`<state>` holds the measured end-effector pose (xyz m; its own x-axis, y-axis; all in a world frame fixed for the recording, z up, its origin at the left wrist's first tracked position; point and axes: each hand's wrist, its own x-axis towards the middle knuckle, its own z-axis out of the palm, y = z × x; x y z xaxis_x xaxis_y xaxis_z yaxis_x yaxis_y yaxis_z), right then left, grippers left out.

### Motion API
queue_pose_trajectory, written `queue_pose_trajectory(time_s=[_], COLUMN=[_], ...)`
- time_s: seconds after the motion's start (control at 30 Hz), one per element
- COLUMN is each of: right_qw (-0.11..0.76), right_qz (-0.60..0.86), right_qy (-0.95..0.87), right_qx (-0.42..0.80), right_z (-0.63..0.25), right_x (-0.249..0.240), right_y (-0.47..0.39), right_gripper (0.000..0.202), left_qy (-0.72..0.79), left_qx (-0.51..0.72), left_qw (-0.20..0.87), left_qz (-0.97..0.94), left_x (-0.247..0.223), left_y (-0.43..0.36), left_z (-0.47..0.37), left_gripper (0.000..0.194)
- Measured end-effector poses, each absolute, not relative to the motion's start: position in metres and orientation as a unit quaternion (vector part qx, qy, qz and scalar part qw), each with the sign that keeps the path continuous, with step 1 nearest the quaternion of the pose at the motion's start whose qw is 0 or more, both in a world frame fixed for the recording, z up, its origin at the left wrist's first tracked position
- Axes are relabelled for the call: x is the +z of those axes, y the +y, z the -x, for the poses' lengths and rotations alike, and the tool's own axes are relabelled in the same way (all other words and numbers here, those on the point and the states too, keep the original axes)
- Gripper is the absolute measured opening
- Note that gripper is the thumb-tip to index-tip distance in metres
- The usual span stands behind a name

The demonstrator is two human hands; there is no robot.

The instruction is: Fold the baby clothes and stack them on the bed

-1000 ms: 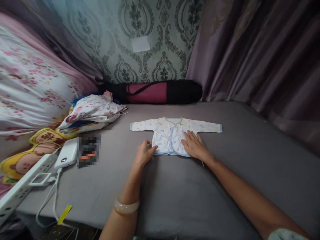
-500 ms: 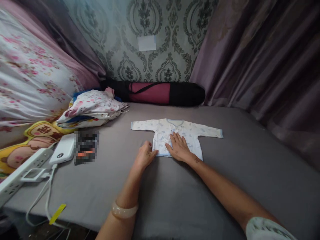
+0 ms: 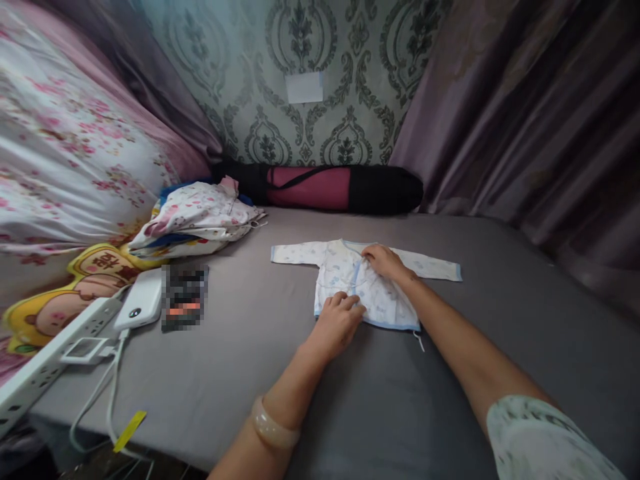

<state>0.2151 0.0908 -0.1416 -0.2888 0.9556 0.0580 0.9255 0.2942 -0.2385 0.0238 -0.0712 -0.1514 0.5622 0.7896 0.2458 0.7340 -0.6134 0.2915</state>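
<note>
A small white baby shirt (image 3: 337, 267) with blue trim and a pale blue print lies spread on the grey bed sheet, both sleeves stretched out sideways. My right hand (image 3: 386, 261) is closed on the edge of its front flap, just below the neckline. Lower down, near the bottom hem, my left hand (image 3: 340, 325) has its bent fingers closed on the same flap's edge; the fingertips are partly hidden. A thin white tie (image 3: 419, 341) sticks out below the hem on the right.
At the left are a pile of clothes (image 3: 200, 217), a yellow cartoon cushion (image 3: 55, 310), a white power bank (image 3: 140, 300), a power strip (image 3: 60, 357) with cables, and a blurred dark item (image 3: 185, 297). A long black and maroon bag (image 3: 310, 187) lies along the wall.
My right hand has moved from the shirt's middle up to the flap near the neckline. My left hand has moved right from the lower left corner onto the shirt's lower front.
</note>
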Motion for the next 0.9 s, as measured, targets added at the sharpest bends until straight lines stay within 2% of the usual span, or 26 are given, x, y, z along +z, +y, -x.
queue_pose_trajectory(time_s=[0.27,0.5,0.67,0.9], right_qw=[0.065,0.018,0.042,0.133], right_qz=[0.546,0.513,0.520,0.610], right_qy=[-0.831,-0.856,-0.851,-0.781], right_qx=[0.084,0.068,0.051,0.021], right_z=[-0.217,-0.220,-0.217,-0.205], right_x=[-0.139,-0.131,-0.133,-0.151], right_y=[0.099,0.106,0.100,0.078], right_gripper=[0.033,0.019,0.020,0.023], left_qy=[0.428,0.425,0.435,0.431], left_qx=[0.184,0.183,0.179,0.171], left_qw=[0.116,0.130,0.144,0.136], left_qz=[-0.877,-0.877,-0.871,-0.876], left_x=[-0.159,-0.157,-0.155,-0.153], left_y=[-0.068,-0.068,-0.068,-0.070], left_z=[-0.022,-0.022,-0.023,-0.023], left_gripper=[0.028,0.029,0.029,0.031])
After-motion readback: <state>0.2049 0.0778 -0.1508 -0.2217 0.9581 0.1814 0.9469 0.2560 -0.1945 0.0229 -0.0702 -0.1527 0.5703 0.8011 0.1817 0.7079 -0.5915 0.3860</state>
